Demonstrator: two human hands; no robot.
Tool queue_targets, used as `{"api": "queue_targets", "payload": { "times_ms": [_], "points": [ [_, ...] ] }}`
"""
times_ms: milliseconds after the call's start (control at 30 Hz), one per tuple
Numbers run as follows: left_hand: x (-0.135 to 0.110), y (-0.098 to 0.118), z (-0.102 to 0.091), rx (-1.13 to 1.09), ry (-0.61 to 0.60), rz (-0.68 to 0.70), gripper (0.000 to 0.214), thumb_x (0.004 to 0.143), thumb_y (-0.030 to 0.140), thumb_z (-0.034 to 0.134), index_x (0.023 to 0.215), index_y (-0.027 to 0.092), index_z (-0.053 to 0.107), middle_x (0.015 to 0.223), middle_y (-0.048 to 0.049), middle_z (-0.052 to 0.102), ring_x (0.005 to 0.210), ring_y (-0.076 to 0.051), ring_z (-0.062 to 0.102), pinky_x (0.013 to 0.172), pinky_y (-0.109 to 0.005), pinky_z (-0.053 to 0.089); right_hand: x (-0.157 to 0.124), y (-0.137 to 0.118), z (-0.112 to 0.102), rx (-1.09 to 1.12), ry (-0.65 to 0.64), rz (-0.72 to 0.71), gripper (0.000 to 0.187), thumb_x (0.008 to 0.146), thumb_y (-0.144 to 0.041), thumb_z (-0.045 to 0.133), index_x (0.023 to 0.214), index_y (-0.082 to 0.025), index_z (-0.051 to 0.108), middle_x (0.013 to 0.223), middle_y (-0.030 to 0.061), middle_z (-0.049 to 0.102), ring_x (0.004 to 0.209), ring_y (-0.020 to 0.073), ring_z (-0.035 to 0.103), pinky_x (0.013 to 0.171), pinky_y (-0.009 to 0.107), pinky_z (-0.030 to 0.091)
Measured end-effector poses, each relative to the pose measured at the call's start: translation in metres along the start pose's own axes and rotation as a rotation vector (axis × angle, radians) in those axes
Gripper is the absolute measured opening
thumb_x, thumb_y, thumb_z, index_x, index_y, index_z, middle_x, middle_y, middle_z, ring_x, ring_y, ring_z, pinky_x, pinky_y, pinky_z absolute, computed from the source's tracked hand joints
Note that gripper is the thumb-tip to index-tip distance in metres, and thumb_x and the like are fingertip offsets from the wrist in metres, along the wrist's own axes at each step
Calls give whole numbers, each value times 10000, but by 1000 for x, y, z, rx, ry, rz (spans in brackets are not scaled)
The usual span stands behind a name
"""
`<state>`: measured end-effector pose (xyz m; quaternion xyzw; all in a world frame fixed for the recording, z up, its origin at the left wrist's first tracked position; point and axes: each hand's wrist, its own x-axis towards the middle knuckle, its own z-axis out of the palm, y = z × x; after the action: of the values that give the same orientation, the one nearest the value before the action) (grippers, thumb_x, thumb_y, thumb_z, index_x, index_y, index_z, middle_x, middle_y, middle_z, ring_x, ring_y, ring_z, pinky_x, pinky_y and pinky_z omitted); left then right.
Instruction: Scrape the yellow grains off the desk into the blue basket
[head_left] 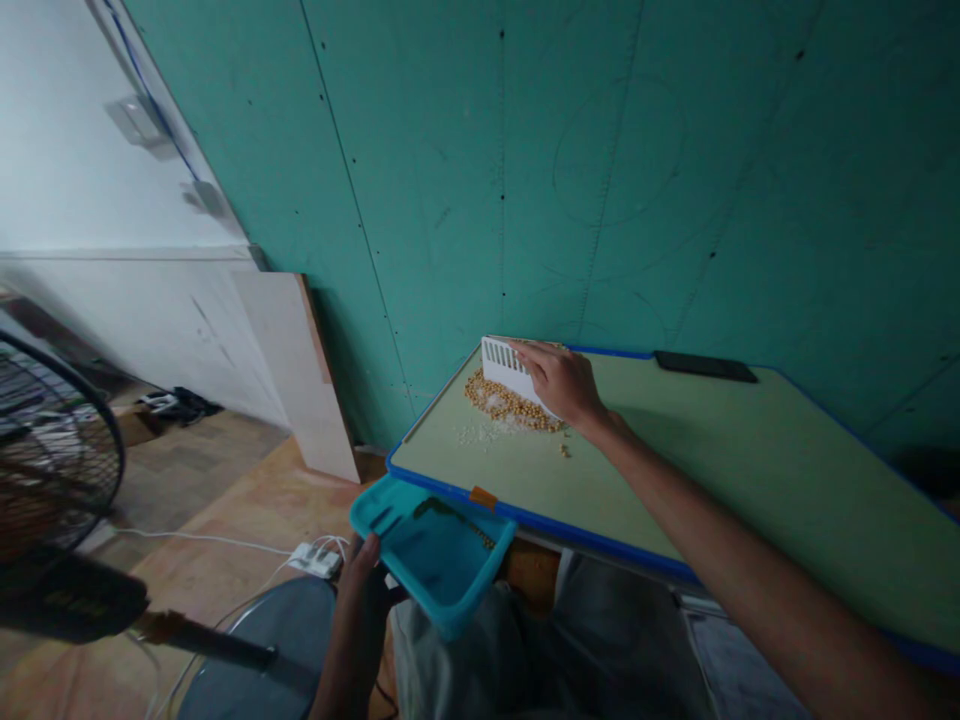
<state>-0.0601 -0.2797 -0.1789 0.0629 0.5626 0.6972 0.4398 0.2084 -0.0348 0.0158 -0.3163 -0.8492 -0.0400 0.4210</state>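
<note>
My right hand [562, 382] is closed on a white slotted plastic scraper [504, 366], which stands on edge at the table's far left corner. Against its near side lies a heap of yellow beans [499, 402], with white grains [480, 434] scattered in front and a few beans [564, 450] apart to the right. My left hand [367, 570] grips the left rim of a blue plastic tray [442, 560], held just below the table's front edge. Some beans [480, 535] lie inside this tray along the side nearest the table.
The pale green tabletop [720, 470] has a blue edge and meets a green wall [450, 180]. A black phone-like slab [705, 366] lies at its back. A black fan [60, 470] stands left, with a power strip [316, 560] and cords on the floor. A board [300, 370] leans on the wall.
</note>
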Motion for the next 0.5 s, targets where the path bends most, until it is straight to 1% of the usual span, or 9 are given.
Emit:
{"api": "queue_targets", "payload": {
  "times_ms": [100,267,367,500],
  "points": [
    [-5,-1,2,-1,-45,4,607,857,563,775,1391,315,629,1198,-122,806,1197,-397,756,944,-601,631,0,0,1,19,-2,-16,402,1098,-217,527,1444,-321,704,1359,52,772,1166,231,772,932,385,626],
    [-10,1,8,-18,10,8,637,844,538,801,1409,298,629,1201,-134,803,1208,-407,746,941,-609,628,-1,-3,3,59,-4,-23,381,1090,-224,540,1410,-303,730,1341,51,782,1177,239,770,954,398,626],
    [-15,2,9,-26,-27,7,613,849,543,795,1397,314,642,1232,-127,794,1227,-404,740,954,-613,625,-1,-5,3,63,-15,-28,377,1091,-225,538,1406,-292,734,1343,56,781,1172,239,772,947,394,627],
    [-20,3,10,-40,-42,10,629,820,542,822,1380,315,648,1234,-131,791,1228,-409,735,956,-623,620,-1,-8,2,72,-14,-15,378,1088,-229,547,1412,-295,729,1337,55,784,1161,238,774,932,389,631]
  ]
}}
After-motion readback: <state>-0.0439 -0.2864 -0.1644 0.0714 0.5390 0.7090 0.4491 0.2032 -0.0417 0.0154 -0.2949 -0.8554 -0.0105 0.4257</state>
